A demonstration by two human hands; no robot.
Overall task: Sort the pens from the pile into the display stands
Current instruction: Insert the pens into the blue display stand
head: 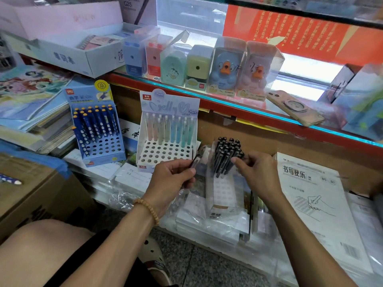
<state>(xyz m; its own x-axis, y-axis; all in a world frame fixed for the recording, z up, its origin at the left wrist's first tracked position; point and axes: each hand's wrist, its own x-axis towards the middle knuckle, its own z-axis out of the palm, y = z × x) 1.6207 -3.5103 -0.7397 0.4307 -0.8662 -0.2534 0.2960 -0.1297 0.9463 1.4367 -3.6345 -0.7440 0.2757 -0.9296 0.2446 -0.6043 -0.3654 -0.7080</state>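
Head view: the white display stand (165,151) with the lilac header card serves as landmark. Just right of it a third stand (222,183) lies tipped toward the person, its upper rows crowded with black pens (227,155) standing close together.

The left hand (172,177), just in front of the white stand's lower right corner, pinches one dark pen (195,161) between thumb and fingertips, the pen slanting up toward the stand. The right hand (257,172), further right beyond the black pens, has its fingers curled in against the edge of that cluster; whether it actually grips a pen or only steadies the bunch is hard to tell through the blur.

These pens should be light, stiff and smooth-barrelled, likely a little slippery, so a pinch near mid-barrel leaves the tip free to find a hole. The tipped stand looks like thin card and would probably shift if pushed.

The white stand holds pastel pens (170,129) in pink, green and blue along its back rows, the front holes open. Left of it a blue stand (99,139) carries navy pens (95,123) with orange ends and pale dots. Far left, one such pen (10,180) lies on a cardboard box (37,195).
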